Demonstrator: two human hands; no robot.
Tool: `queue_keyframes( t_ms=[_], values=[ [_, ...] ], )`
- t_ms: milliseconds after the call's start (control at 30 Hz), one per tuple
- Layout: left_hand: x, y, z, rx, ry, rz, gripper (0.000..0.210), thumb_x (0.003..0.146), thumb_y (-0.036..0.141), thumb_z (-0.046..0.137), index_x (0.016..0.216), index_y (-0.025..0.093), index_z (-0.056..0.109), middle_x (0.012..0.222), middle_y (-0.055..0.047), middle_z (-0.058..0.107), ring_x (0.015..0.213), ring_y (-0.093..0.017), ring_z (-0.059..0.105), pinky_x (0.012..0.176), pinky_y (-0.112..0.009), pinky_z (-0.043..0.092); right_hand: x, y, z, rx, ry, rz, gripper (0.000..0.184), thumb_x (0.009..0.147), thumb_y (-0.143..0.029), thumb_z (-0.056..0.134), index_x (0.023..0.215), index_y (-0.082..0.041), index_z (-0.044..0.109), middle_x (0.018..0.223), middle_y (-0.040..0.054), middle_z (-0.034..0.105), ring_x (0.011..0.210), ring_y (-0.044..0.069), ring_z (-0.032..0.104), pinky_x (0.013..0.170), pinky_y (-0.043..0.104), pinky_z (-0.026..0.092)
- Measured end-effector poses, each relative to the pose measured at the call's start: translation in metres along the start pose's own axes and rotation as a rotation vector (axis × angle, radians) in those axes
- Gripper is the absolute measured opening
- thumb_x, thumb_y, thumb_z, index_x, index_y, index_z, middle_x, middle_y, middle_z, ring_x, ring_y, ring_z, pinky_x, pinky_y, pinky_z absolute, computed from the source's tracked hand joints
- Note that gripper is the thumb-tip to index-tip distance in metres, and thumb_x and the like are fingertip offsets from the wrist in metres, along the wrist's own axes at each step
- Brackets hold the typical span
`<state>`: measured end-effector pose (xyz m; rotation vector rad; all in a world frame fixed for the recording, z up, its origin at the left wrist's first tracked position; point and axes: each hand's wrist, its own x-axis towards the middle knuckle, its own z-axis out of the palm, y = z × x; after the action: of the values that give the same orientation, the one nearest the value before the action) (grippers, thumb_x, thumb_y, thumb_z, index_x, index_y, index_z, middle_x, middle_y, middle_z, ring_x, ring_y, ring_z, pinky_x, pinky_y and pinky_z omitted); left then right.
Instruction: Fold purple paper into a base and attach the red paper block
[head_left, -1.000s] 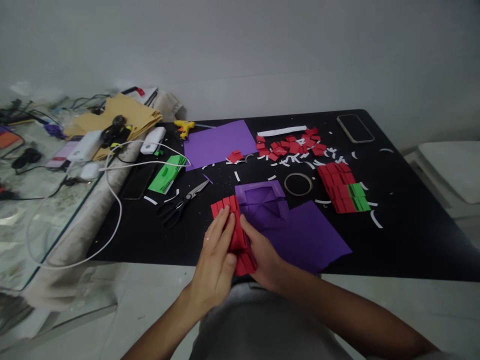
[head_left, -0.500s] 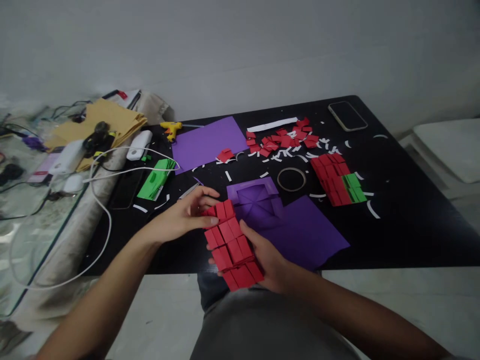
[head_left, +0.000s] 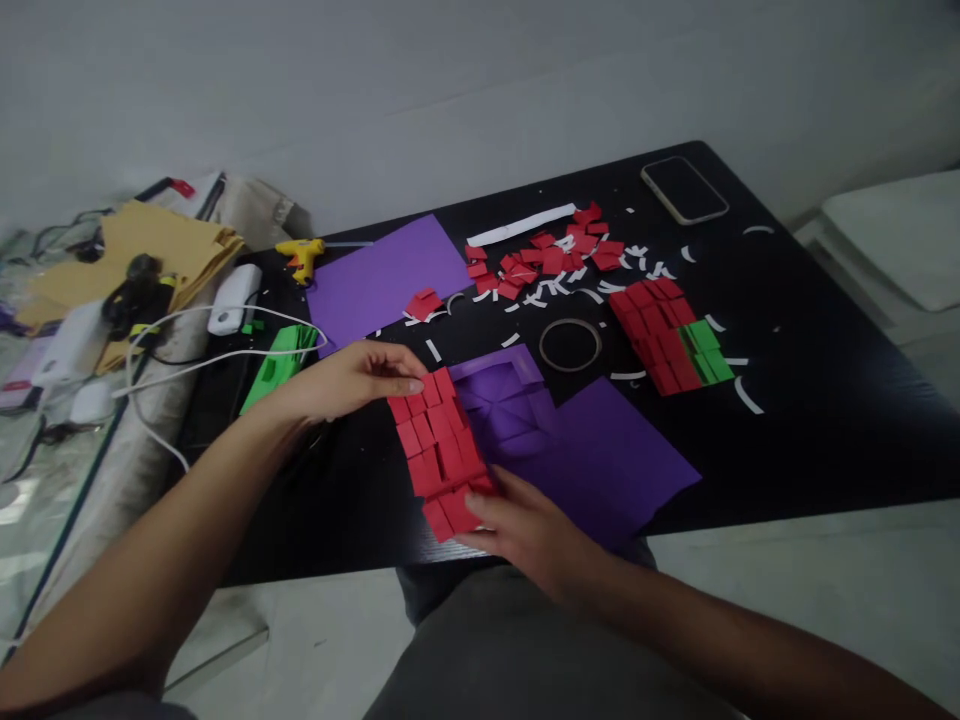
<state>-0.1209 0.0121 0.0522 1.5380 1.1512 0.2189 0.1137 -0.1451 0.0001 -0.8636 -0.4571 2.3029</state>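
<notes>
Head view: a red paper panel (head_left: 439, 440) is held tilted over the near edge of the counter (head_left: 825, 420), left of its middle; contact with the surface cannot be told. Its upper end is pinched by the left hand (head_left: 375, 380), thumb on the face and fingers nearly closed; its lower right corner is gripped by the right hand (head_left: 517, 525), thumb in front, the other fingers partly hidden.

Both ends are best supported lightly and evenly, since the small blocks could be crushed by a hard squeeze and the rows probably parted by a twist. The bottom row, slightly skewed, is best handled as one with those above.

The panel is built from matte, crisp-edged folded rectangles, split by narrow slits. Toward the counter's right edge, a similar red-and-green panel (head_left: 671, 335) is laid. A shallow purple frame (head_left: 540, 360) with crossed creases is set beside a smooth purple sheet (head_left: 607, 460). Nearer the far edge, red paper pieces (head_left: 551, 260) are scattered among curled white scraps (head_left: 551, 291).
</notes>
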Motion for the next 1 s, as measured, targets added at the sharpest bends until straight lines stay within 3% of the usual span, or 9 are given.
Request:
queue_keyframes(
  t_ms=[100, 200, 233, 333, 400, 533, 667, 833, 1000],
  values=[
    [0.014, -0.004, -0.003, 0.030, 0.013, -0.004, 0.025, 0.081, 0.038, 0.083, 0.097, 0.019, 0.079, 0.094, -0.003, 0.081, 0.084, -0.016, 0.073, 0.086, -0.030, 0.058, -0.009, 0.011, -0.006, -0.225, 0.124, -0.147, 0.042, 0.092, -0.030, 0.071, 0.132, -0.023, 0.063, 0.120, 0.0085, 0.077, 0.117, 0.026, 0.074, 0.111, 0.052, 0.054],
    [0.026, -0.005, -0.004, 0.054, 0.019, 0.010, 0.027, 0.080, 0.041, 0.084, 0.097, 0.020, 0.081, 0.094, -0.004, 0.081, 0.085, -0.017, 0.073, 0.087, -0.032, 0.059, -0.011, 0.017, -0.013, -0.401, 0.260, -0.379, 0.069, 0.095, -0.024, 0.067, 0.157, -0.031, 0.038, 0.116, 0.0060, 0.077, 0.102, 0.023, 0.078, 0.099, 0.049, 0.063],
    [0.029, -0.004, -0.004, 0.063, 0.021, 0.015, 0.027, 0.080, 0.041, 0.084, 0.096, 0.020, 0.081, 0.095, -0.004, 0.081, 0.086, -0.018, 0.073, 0.087, -0.032, 0.059, -0.010, 0.016, -0.015, -0.483, 0.269, -0.436, 0.071, 0.094, -0.021, 0.068, 0.157, -0.032, 0.037, 0.115, 0.0051, 0.078, 0.102, 0.022, 0.078, 0.099, 0.048, 0.063],
    [0.038, 0.001, -0.005, 0.089, 0.030, 0.018, 0.027, 0.078, 0.041, 0.086, 0.096, 0.020, 0.083, 0.096, -0.005, 0.082, 0.087, -0.018, 0.073, 0.090, -0.033, 0.058, -0.009, 0.000, -0.024, -0.770, 0.213, -0.537, 0.060, 0.085, -0.014, 0.076, 0.139, -0.033, 0.057, 0.118, 0.0027, 0.077, 0.107, 0.022, 0.077, 0.098, 0.043, 0.064],
    [0.045, 0.005, -0.006, 0.096, 0.043, 0.009, 0.028, 0.077, 0.039, 0.086, 0.096, 0.020, 0.084, 0.095, -0.006, 0.082, 0.084, -0.018, 0.073, 0.088, -0.033, 0.059, -0.009, -0.015, -0.029, -0.871, 0.192, -0.589, 0.074, 0.082, -0.012, 0.080, 0.147, -0.035, 0.052, 0.117, 0.0008, 0.077, 0.104, 0.020, 0.077, 0.095, 0.039, 0.065],
    [0.056, 0.009, -0.009, 0.057, 0.038, -0.010, 0.022, 0.076, 0.033, 0.086, 0.093, 0.020, 0.084, 0.087, -0.006, 0.081, 0.076, -0.016, 0.073, 0.079, -0.030, 0.058, -0.008, -0.037, -0.034, -1.151, 0.181, -0.773, 0.054, 0.091, -0.008, 0.070, 0.137, -0.033, 0.061, 0.120, 0.0004, 0.077, 0.102, 0.018, 0.077, 0.095, 0.034, 0.064],
    [0.066, 0.008, -0.010, -0.009, 0.021, -0.005, 0.018, 0.075, 0.028, 0.085, 0.091, 0.020, 0.085, 0.088, -0.005, 0.081, 0.079, -0.016, 0.074, 0.079, -0.029, 0.057, -0.007, -0.040, -0.037, -1.451, 0.236, -0.904, 0.040, 0.095, -0.009, 0.067, 0.131, -0.027, 0.066, 0.112, 0.0036, 0.078, 0.096, 0.020, 0.076, 0.090, 0.036, 0.064],
    [0.073, 0.006, -0.004, -0.083, -0.020, 0.038, 0.012, 0.075, 0.026, 0.084, 0.086, 0.021, 0.085, 0.084, -0.004, 0.081, 0.080, -0.017, 0.075, 0.080, -0.028, 0.056, -0.005, -0.041, -0.043, -1.729, 0.313, -1.153, 0.037, 0.094, -0.016, 0.071, 0.130, -0.022, 0.067, 0.125, 0.0153, 0.068, 0.114, 0.030, 0.070, 0.093, 0.047, 0.063],
    [0.076, 0.011, 0.003, -0.210, -0.031, 0.058, 0.007, 0.073, 0.022, 0.085, 0.080, 0.020, 0.085, 0.083, -0.007, 0.081, 0.078, -0.019, 0.073, 0.079, -0.035, 0.056, -0.007, -0.052, -0.038, -1.751, 0.233, -1.344, 0.072, 0.095, -0.010, 0.066, 0.159, -0.031, 0.039, 0.149, 0.0138, 0.060, 0.139, 0.032, 0.060, 0.110, 0.056, 0.056]
  ],
)
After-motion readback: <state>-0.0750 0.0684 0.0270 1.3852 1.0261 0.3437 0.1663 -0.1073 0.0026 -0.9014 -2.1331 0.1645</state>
